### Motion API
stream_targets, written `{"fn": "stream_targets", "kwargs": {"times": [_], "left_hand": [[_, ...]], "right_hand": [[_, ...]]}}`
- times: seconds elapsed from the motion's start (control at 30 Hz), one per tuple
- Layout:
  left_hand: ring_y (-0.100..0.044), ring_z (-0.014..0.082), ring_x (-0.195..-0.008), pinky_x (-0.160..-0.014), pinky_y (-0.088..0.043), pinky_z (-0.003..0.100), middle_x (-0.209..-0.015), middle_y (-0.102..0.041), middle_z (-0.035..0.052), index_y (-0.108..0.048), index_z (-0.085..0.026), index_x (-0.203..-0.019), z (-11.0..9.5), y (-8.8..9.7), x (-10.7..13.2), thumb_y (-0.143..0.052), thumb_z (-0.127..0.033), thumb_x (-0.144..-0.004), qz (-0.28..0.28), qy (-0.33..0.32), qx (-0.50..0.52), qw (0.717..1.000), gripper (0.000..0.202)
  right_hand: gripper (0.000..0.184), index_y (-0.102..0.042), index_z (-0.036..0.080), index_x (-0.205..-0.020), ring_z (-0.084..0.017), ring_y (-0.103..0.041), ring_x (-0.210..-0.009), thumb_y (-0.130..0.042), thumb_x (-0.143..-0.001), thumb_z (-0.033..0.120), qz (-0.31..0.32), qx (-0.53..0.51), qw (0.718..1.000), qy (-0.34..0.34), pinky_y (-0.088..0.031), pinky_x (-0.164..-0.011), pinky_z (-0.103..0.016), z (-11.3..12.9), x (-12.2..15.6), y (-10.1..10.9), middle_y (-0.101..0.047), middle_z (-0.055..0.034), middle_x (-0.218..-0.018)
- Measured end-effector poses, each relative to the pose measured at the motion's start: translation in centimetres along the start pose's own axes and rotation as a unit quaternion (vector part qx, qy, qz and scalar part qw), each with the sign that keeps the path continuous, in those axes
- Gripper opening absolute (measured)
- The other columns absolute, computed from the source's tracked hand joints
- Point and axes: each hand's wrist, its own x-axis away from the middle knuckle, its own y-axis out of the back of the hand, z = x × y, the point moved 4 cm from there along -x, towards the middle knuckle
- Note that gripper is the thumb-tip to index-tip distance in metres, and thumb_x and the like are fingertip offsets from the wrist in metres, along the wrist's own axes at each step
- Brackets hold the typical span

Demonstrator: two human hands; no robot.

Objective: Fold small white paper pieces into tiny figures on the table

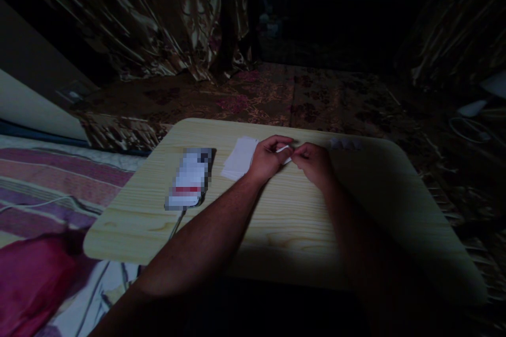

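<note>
Over the middle of a pale wood-grain table [292,205], my left hand [269,158] holds a small piece of white paper [285,154] between thumb and fingers. My right hand [314,160] pinches the same paper at its right edge, fingertips close to those of the left. Part of the paper is hidden behind the fingers. Left of my left hand lies a small stack of white paper sheets [239,155], slightly fanned. Beyond my right hand, near the far edge, sit several small pale folded pieces [346,144], too dim to make out well.
A phone [190,179], partly pixelated, lies on the table's left side with a white cable [176,224] running from it. At left is a bed with a striped cover [59,174] and a red cloth [35,279]. Patterned curtains [190,16] hang behind; a white lamp [474,108] stands far right.
</note>
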Motion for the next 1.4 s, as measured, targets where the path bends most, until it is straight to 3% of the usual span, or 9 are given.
{"fn": "stream_targets", "kwargs": {"times": [0.13, 0.3, 0.4, 0.57, 1.4], "left_hand": [[-0.057, 0.0093, -0.059, -0.056, -0.043, 0.022, -0.071, -0.069, 0.0006, -0.071, -0.016, -0.086, 0.33, 0.02, 0.01, -0.081, -0.028, -0.067, 0.004, 0.000, 0.011, 1.000, 0.025], [-0.059, 0.0093, -0.057, -0.054, -0.044, 0.021, -0.070, -0.068, -0.0002, -0.067, -0.016, -0.083, 0.50, 0.37, -0.07, -0.083, -0.026, -0.064, -0.042, 0.018, 0.032, 0.998, 0.026], [-0.057, 0.0085, -0.054, -0.052, -0.042, 0.020, -0.066, -0.066, -0.0018, -0.066, -0.016, -0.081, 0.27, 0.44, -0.10, -0.082, -0.023, -0.063, -0.065, 0.022, 0.039, 0.997, 0.025], [-0.054, 0.0078, -0.052, -0.050, -0.041, 0.020, -0.063, -0.064, -0.0031, -0.065, -0.017, -0.080, 0.04, 0.28, -0.04, -0.081, -0.023, -0.063, -0.070, 0.023, 0.044, 0.996, 0.024], [-0.052, 0.0076, -0.052, -0.050, -0.039, 0.021, -0.064, -0.063, -0.0027, -0.065, -0.017, -0.078, 0.20, 0.10, 0.15, -0.080, -0.025, -0.064, -0.077, 0.019, 0.018, 0.997, 0.022]], "right_hand": [[0.014, -0.064, 0.019, -0.070, -0.013, -0.055, -0.054, -0.069, -0.071, 0.032, -0.016, -0.027, 1.000, 0.000, -0.040, -0.051, -0.025, 0.20, -0.04, -0.11, -0.062, 0.0012, -0.058], [0.028, -0.062, 0.020, -0.089, -0.013, -0.060, -0.057, -0.074, -0.066, 0.031, -0.030, -0.133, 0.990, -0.036, -0.043, -0.047, -0.024, -0.36, -0.36, -0.27, -0.067, 0.0008, -0.072], [0.032, -0.063, 0.019, -0.094, -0.012, -0.058, -0.054, -0.074, -0.067, 0.031, -0.009, -0.150, 0.987, -0.048, -0.043, -0.046, -0.023, -0.67, -0.45, -0.57, -0.067, 0.0014, -0.069], [0.025, -0.064, 0.017, -0.088, -0.010, -0.053, -0.047, -0.072, -0.070, 0.033, -0.010, -0.144, 0.988, -0.057, -0.042, -0.046, -0.023, -0.66, -0.30, -0.60, -0.064, 0.0022, -0.059], [0.020, -0.066, 0.017, -0.080, -0.011, -0.053, -0.047, -0.069, -0.074, 0.036, -0.023, -0.120, 0.990, -0.064, -0.041, -0.048, -0.023, 0.11, 0.03, -0.45, -0.063, 0.0016, -0.055]]}}
